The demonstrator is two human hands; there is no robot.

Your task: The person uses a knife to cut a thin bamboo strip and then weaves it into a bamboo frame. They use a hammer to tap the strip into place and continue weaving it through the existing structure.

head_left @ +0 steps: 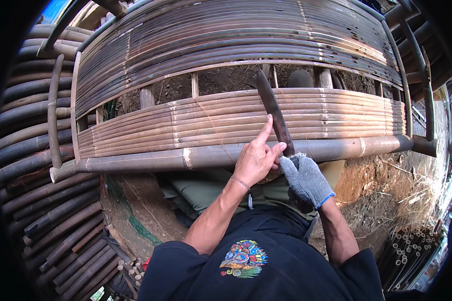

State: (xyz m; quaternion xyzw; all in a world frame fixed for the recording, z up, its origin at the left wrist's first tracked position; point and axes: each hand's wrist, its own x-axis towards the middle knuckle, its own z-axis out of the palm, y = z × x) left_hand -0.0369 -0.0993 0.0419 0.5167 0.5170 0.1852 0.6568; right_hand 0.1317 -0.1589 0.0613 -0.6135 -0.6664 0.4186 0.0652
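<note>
My right hand (307, 179), in a grey knitted glove with a blue cuff, is closed around the handle of a machete (272, 106). Its dark, worn blade points up and away, slanting a little left over the bamboo slats (206, 119) of a bench. The bare left hand (258, 156) is beside the blade, index finger stretched along its left edge and thumb reaching toward its base. The other left fingers are curled and partly hidden; nothing shows in that hand. Just beneath both hands runs the bench's thick front bamboo pole (211, 156).
Beyond a gap showing soil, a wider panel of dark bamboo slats (226, 47) stretches across. Stacked bamboo poles (32, 120) fill the left side. A bundle of thin bamboo (404, 251) lies at lower right, near dry straw (417, 193). Green netting (140, 228) rests on the dirt.
</note>
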